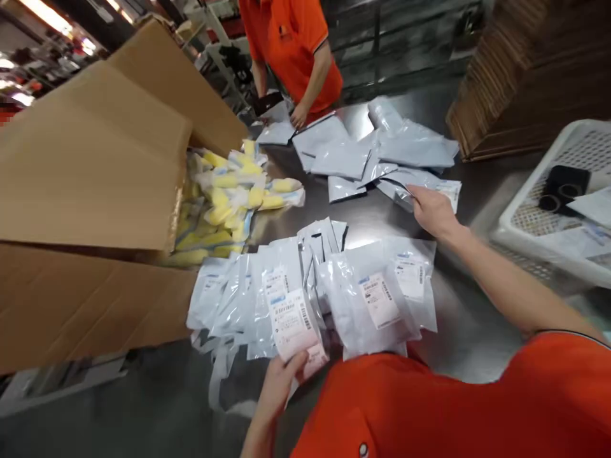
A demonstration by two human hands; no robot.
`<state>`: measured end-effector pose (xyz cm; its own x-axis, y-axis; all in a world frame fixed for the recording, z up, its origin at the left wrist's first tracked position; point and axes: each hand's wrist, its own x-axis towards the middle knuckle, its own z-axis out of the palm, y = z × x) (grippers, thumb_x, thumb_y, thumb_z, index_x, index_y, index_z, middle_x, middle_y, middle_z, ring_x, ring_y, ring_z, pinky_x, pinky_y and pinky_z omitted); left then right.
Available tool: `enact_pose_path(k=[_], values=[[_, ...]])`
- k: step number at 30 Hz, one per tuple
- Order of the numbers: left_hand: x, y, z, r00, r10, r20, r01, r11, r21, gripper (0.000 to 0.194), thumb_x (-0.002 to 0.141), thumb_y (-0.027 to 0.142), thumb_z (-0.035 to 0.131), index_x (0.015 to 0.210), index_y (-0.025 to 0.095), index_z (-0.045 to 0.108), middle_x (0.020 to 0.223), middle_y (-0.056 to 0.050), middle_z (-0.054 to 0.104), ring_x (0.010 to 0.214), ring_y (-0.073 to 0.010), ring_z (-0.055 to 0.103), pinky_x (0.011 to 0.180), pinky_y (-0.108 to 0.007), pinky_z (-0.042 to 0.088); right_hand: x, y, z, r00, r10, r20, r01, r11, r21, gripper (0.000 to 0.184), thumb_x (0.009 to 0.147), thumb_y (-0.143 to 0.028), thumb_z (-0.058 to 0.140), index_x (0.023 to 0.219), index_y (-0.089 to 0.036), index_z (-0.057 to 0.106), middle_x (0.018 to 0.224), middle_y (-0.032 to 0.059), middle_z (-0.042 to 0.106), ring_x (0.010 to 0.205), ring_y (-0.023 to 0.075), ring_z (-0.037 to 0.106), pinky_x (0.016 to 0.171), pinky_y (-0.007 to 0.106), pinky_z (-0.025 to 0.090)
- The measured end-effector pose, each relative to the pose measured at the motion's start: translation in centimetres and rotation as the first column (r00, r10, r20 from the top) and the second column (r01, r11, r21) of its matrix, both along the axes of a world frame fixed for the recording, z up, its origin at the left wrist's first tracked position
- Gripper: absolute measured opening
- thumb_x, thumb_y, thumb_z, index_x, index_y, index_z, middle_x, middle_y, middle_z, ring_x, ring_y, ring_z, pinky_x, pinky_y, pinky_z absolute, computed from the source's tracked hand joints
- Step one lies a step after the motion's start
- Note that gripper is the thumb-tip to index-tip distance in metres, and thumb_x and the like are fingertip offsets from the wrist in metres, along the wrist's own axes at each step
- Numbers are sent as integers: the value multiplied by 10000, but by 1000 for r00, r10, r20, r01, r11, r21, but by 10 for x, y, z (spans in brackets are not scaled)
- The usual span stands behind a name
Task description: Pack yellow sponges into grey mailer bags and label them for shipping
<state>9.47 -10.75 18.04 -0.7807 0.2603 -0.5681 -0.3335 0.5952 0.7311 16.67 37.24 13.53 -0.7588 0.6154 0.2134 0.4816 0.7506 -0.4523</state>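
Observation:
My left hand (pixel 284 375) is closed, thumb on top, on the lower end of a printed label strip (pixel 290 321) with barcodes. The strip lies over a row of white plastic mailer bags (pixel 229 296) along the table's near edge. Farther out, my right hand (pixel 434 210) pinches the edge of a grey-white mailer bag (pixel 403 191) at the front of a loose pile (pixel 344 156). Close to my body, a labelled mailer bag (pixel 351 324) lies flat on another one, its white sticker facing up.
On the left, a large open cardboard box (pixel 95 159) spills yellow items in clear wrap (pixel 233 197) onto the metal table (pixel 305 203). A white perforated basket (pixel 515 222) and stacked flat cardboard (pixel 506 83) stand right. Across the table, a person in orange (pixel 296 51) handles a bag.

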Motion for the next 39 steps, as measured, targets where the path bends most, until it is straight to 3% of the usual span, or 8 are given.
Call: enact_pose_path(k=[3,8,16,23,27,29,33,39], values=[[-1,-12,2,999,16,41,-19,997,74,521,589,580,826,841,126,784,870,-119,776,833,-289,708,812,-386,579,13,-92,21,899,381,-217,-380,924,51,465,928,-156,417,1371,-135,555,1389,144,575,1271,294,553,1094,476,430],[15,-29,5,996,-3,93,-14,982,186,464,675,545,786,896,137,785,813,-104,758,796,-265,692,758,-359,571,24,-230,16,667,744,48,-715,656,-242,416,872,-127,525,1276,-108,623,1322,203,609,1231,355,579,1043,527,476],[42,-36,5,964,-245,106,214,946,245,402,755,471,724,947,123,784,874,-90,747,867,-257,659,826,-389,554,-12,-259,52,633,690,-352,-657,238,-716,665,817,-446,662,1413,-205,490,1351,117,585,1145,250,600,943,377,505],[41,-39,23,992,-118,53,79,879,470,922,646,238,821,1478,275,426,1442,-108,528,1036,-233,657,845,-332,555,-7,-302,57,697,595,-400,-639,261,-724,195,850,-371,600,847,-177,623,812,7,642,736,149,566,659,258,432],[37,-19,33,983,110,-148,-43,917,396,230,697,303,751,855,139,715,807,-30,690,726,-149,625,693,-250,522,9,-312,55,627,674,-391,-753,396,-525,201,940,-330,512,869,-186,632,845,30,651,770,150,584,694,261,436],[38,-9,30,969,139,-206,-56,930,364,226,708,341,734,638,146,644,592,20,579,607,-123,552,607,-232,479,15,-311,51,573,747,-339,-817,488,-307,260,988,-309,434,871,-186,631,836,46,648,762,156,581,687,273,432],[45,2,8,985,60,-163,-3,943,332,186,695,322,759,753,156,699,670,15,629,634,-133,567,614,-243,480,15,-291,49,574,762,-299,-795,606,17,327,1028,-304,368,864,-195,629,773,52,646,709,168,567,648,295,426],[51,5,-19,967,-106,-230,184,918,352,163,762,316,728,833,181,788,906,-78,710,889,-204,636,837,-311,503,2,-246,77,697,578,-425,-681,719,-140,209,992,-332,482,935,-193,628,842,42,648,760,158,586,710,288,461]])
